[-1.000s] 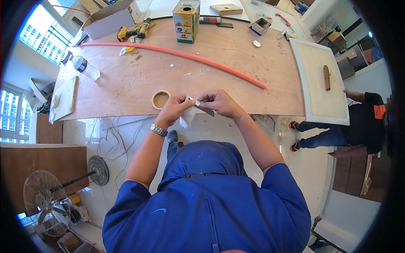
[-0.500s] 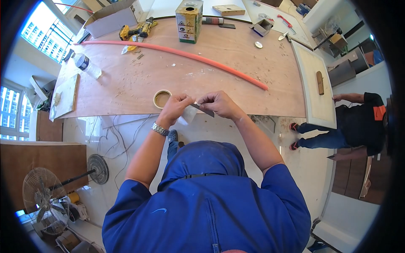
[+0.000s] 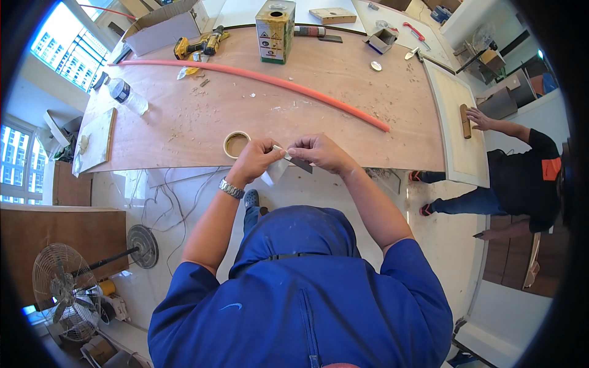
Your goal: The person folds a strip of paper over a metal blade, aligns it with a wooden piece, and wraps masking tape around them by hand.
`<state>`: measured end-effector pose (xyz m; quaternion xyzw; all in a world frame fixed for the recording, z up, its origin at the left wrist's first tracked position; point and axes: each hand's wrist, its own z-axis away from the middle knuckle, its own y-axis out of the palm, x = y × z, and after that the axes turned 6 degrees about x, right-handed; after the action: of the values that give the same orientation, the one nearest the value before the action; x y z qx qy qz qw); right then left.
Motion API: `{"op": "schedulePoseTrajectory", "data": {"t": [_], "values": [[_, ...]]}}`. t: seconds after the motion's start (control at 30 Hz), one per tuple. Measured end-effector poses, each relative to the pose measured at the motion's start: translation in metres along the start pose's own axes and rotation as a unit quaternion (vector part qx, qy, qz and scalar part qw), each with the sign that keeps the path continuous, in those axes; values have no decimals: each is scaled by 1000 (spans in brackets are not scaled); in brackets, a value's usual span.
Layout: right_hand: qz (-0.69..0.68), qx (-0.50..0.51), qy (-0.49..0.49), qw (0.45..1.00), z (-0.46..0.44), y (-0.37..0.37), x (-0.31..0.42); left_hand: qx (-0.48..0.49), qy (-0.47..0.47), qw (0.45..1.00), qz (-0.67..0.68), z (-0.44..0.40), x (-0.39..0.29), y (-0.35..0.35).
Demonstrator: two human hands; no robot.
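Note:
My left hand (image 3: pixel 253 161) is at the near edge of the worktable, its fingers pinched on a small white strip (image 3: pixel 278 148). A pale, translucent sheet (image 3: pixel 275 173) hangs just below these fingers; what it is attached to is unclear. Close beside it, my right hand (image 3: pixel 322 153) pinches a thin dark flat piece (image 3: pixel 302 164), which slants down toward the table edge. Its exact kind is not clear. The fingertips of both hands nearly meet. A roll of tape (image 3: pixel 227 146) lies flat on the board just left of my left hand.
A long orange-pink tube (image 3: pixel 288 85) crosses the wooden tabletop (image 3: pixel 202 126). Beyond are a metal can (image 3: pixel 274 34), yellow drills (image 3: pixel 201 44) and a water bottle (image 3: pixel 127 95). At right, a co-worker's hand (image 3: pixel 481 119) touches a wooden block (image 3: pixel 465 121) on a white panel (image 3: pixel 451 92).
The white strip now shows more clearly between my fingertips, and the dark piece has tilted slightly. The co-worker's hand has moved from the panel's edge onto the wooden block.

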<state>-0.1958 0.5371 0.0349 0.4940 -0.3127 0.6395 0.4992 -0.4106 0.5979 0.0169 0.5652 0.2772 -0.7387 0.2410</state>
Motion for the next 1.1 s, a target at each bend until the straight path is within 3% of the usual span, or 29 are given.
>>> {"op": "schedulePoseTrajectory", "data": {"t": [0.37,0.47,0.57,0.67,0.77,0.97,1.1], "values": [[174,-70,-38,981,-2,15,-2,13,-21,992,124,2,1,0],[213,-87,-92,969,-4,17,-7,21,-13,989,148,2,1,0],[302,-94,-109,942,0,20,0,34,-13,980,197,3,-1,2],[396,-129,-238,877,-4,18,-12,52,-33,983,172,-2,13,-2],[437,-149,-283,841,-4,20,-15,28,-35,973,227,0,9,3],[529,-150,-294,782,-3,19,-16,43,-39,966,254,-3,18,1],[553,-132,-317,759,-4,15,-11,-5,-55,962,268,-7,15,7]]}}
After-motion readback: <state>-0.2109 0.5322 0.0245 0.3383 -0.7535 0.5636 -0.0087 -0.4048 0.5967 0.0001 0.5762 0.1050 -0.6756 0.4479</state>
